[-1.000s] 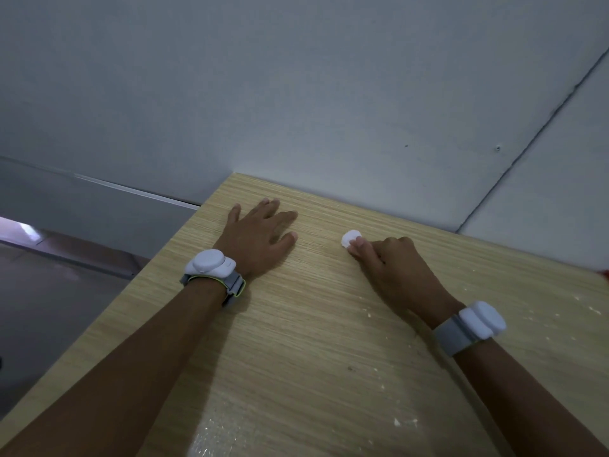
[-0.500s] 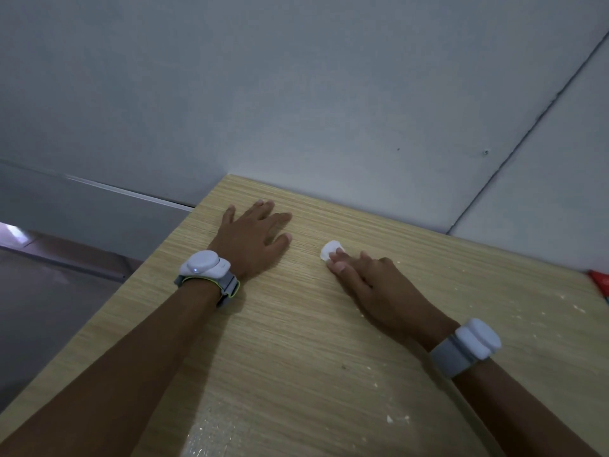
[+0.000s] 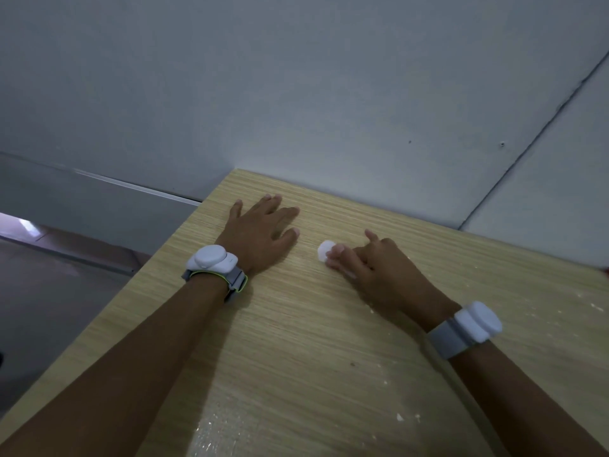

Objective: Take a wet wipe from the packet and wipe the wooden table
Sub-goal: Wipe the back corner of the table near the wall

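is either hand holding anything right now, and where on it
The right hand presses a small white wad of wipe to the table under its fingertips, near edge. The left hand lies flat, holding nothing.

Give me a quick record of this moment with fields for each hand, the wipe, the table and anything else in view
left hand: flat on the table, fingers spread, holding nothing
right hand: fingers pressing the wipe onto the table
wipe: small white wad, partly under the fingertips
table: light wood, white crumbs on the right side, wet patch near the bottom edge
wristbands: one on each wrist
backdrop: grey wall
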`<state>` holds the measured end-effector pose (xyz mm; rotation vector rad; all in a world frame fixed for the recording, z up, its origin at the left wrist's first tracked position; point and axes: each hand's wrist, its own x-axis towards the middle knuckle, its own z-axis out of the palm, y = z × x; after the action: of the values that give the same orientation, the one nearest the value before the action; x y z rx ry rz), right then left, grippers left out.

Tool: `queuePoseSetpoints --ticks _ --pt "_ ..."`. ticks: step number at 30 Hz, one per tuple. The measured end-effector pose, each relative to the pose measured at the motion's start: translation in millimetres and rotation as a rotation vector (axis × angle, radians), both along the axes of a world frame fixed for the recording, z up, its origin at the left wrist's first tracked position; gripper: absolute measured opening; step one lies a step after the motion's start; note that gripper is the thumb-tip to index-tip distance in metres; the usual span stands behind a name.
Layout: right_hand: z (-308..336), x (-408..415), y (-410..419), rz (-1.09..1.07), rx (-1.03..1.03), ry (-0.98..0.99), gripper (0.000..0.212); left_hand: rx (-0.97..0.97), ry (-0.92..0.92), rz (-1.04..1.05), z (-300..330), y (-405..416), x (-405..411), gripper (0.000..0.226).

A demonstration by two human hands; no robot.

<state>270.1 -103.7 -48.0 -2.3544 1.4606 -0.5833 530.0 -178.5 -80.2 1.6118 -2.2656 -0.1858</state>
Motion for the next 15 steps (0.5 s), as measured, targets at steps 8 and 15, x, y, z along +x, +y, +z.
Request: queuePoseSetpoints --ticks 8,15 --pt "-6.0 -21.0 21.9 -0.013 0.076 0.069 0.060 0.002 0.022 -0.004 4.3 6.1 -2.5 0.055" --pt "-11.3 -15.5 36.9 -0.093 0.217 0.129 0.060 -0.145 0.102 -0.031 7.1 34.3 -2.7 0.041"
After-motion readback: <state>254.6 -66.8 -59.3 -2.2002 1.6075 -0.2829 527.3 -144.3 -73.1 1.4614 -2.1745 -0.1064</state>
